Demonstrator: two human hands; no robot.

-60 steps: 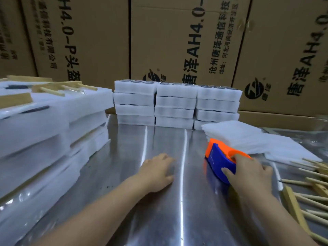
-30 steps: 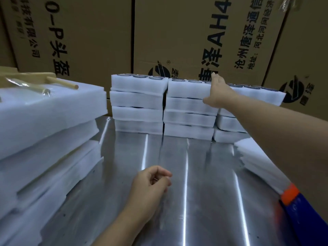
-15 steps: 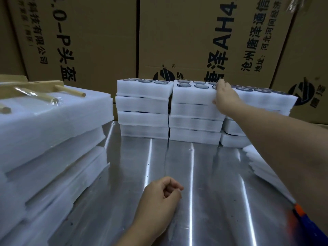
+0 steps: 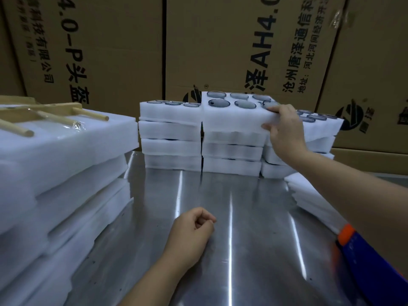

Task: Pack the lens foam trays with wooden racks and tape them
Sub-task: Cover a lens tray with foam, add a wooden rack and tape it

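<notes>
Along the far edge of the steel table (image 4: 242, 250), three stacks of white foam trays stand side by side against a wall of printed cardboard boxes (image 4: 220, 51): a left stack (image 4: 170, 138), a middle stack (image 4: 231, 155) and a right stack (image 4: 320, 138), partly hidden behind the right forearm. On the left side a tall pile of plastic-wrapped foam packs (image 4: 55, 173) crowds the table, with a wooden rack (image 4: 44, 113) lying on top, its pegs pointing towards the trays. Loose thin foam sheets (image 4: 313, 199) lie at the right, and an orange and blue tape dispenser (image 4: 362, 257) shows at the lower right edge, blurred. The top tray (image 4: 234, 120) of the middle stack, with round dark lenses (image 4: 219, 103) in its pockets, stands higher than its neighbours. The right hand (image 4: 284, 131) reaches forward and grips its right end, thumb on top, fingers on the front face. The left hand (image 4: 192, 235) rests on the table, well apart from the right, curled into a fist holding nothing
</notes>
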